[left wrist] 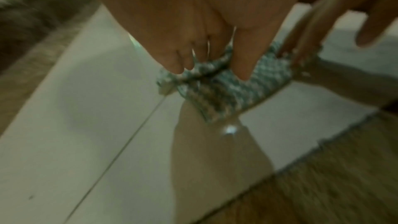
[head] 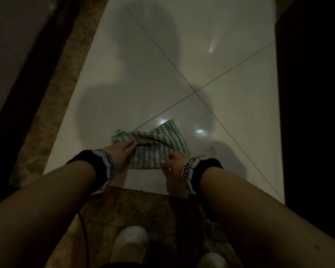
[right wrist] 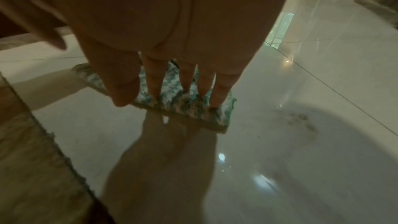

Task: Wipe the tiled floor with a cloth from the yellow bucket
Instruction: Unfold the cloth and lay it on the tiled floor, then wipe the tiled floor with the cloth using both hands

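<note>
A green-and-white zigzag cloth point(head: 155, 144) lies on the glossy white tiled floor point(head: 162, 64) just ahead of me. My left hand point(head: 124, 149) pinches a bunched fold at the cloth's left edge. In the left wrist view the cloth point(left wrist: 226, 94) is gathered between the thumb and curled fingers of that hand point(left wrist: 211, 72). My right hand point(head: 173, 161) rests on the near right part. In the right wrist view its straight fingers point(right wrist: 217, 94) press flat on the cloth point(right wrist: 178, 106), thumb held away. The yellow bucket is not in view.
A brown marble border point(head: 62, 74) runs along the left and across the near side point(head: 143, 209), where my white shoes point(head: 130, 242) stand. Dark furniture point(head: 313, 93) walls the right. A faint dirty smudge point(right wrist: 301, 123) marks the tile right of the cloth. A thin cable point(head: 84, 238) hangs from my left wrist.
</note>
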